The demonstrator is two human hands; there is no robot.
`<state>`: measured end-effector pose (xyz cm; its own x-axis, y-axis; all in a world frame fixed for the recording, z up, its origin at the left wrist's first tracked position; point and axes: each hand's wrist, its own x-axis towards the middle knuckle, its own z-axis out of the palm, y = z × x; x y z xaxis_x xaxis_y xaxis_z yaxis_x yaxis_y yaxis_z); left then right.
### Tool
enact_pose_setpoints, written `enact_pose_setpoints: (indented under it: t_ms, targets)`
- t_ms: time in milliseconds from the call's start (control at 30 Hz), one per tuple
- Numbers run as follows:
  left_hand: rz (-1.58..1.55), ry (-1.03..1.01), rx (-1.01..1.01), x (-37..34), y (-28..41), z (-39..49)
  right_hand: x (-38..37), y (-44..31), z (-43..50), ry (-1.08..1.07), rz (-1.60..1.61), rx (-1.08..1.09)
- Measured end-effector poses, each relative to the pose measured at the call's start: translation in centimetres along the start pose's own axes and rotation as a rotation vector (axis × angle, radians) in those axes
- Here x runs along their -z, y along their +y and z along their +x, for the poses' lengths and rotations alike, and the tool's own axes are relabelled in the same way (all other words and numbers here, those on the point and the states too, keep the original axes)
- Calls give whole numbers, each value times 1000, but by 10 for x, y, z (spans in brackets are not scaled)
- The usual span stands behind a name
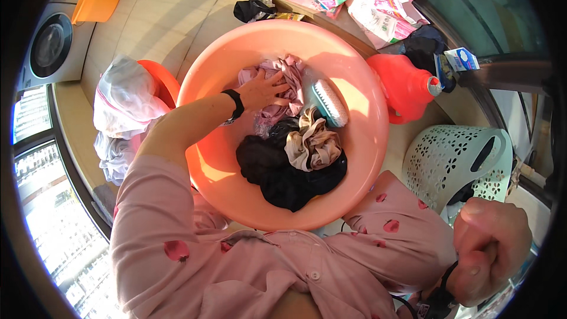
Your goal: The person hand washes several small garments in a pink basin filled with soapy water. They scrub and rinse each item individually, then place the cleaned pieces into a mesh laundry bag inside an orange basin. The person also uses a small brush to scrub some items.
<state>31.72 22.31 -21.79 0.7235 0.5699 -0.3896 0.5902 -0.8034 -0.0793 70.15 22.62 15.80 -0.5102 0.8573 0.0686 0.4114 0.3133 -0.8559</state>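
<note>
An orange plastic basin stands before me. My left hand is spread flat on a wet, crumpled pink garment near the basin's far side. To its right a scrubbing brush with a teal body and pale bristles lies on its side. Nearer me, a bunched beige cloth rests on black garments. My right hand is raised outside the basin at the lower right, its fingers curled in with nothing visible in them.
A red detergent jug stands right of the basin, above a pale green perforated laundry basket. On the left are a red bucket, a plastic bag of laundry and a front-loading washing machine. Detergent bags lie beyond the basin.
</note>
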Motion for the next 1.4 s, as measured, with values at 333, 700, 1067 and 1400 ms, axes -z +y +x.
enact_pose_setpoints:
  t_ms: [333, 700, 1067, 1400]
  targets:
    - [-934, -74, 264, 10, -4, 42, -6, -14, 0, 32, -6, -26]
    - [-413, 100, 572, 47, -26, -14, -10, -12, 7, -12, 70, -2]
    - [-362, -106, 338, 16, 40, -26, -10, 0, 8, 1, -71, 57]
    - [-465, 274, 325, 1, 4, 67, -12, 1, 13, -35, 41, 35]
